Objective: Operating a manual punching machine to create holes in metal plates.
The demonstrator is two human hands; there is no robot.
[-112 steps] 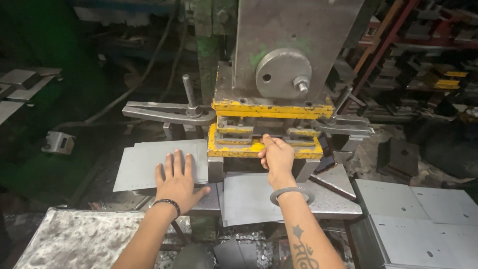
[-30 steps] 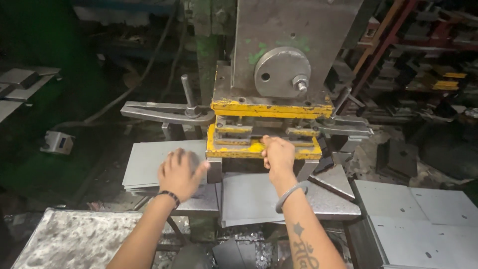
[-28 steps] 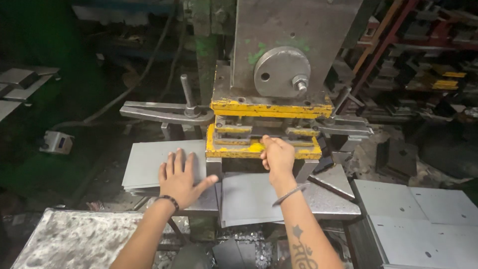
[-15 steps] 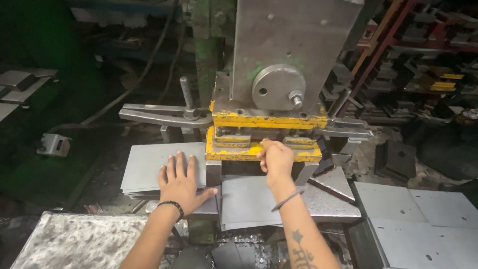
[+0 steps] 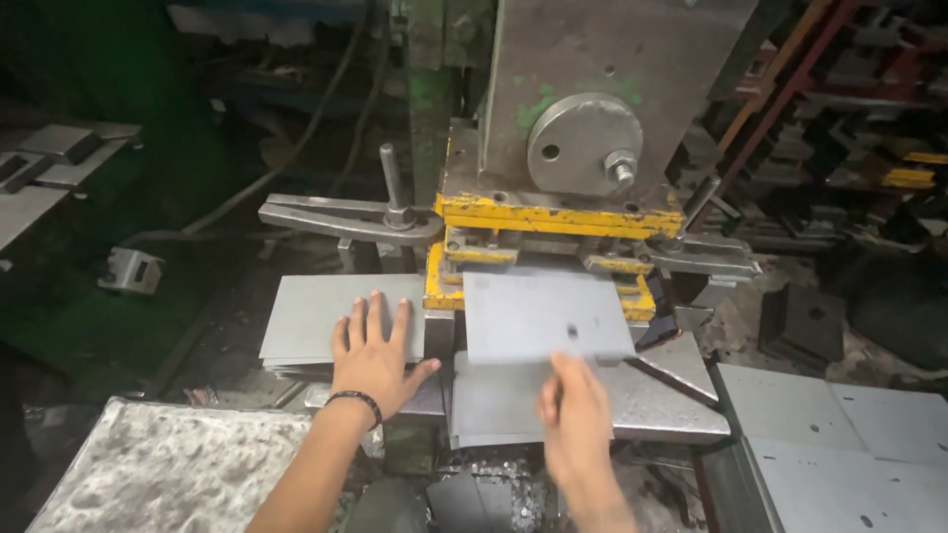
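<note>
Right hand (image 5: 578, 424), earlier at yellow die (image 5: 538, 262), now withdraws gripping punched sheet (image 5: 543, 316); left hand (image 5: 373, 350) stays open, flat on blank stack (image 5: 316, 321) left of die.

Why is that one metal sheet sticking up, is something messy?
The right hand lifts one grey sheet tilted, blurred, in front of the yellow press die. Metal bits litter the spot below. The left hand lies flat on the sheet stack.

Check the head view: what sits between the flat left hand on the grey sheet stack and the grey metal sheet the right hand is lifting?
In the head view, a dark upright steel post of the press separates the left hand and the lifted grey metal sheet.
</note>
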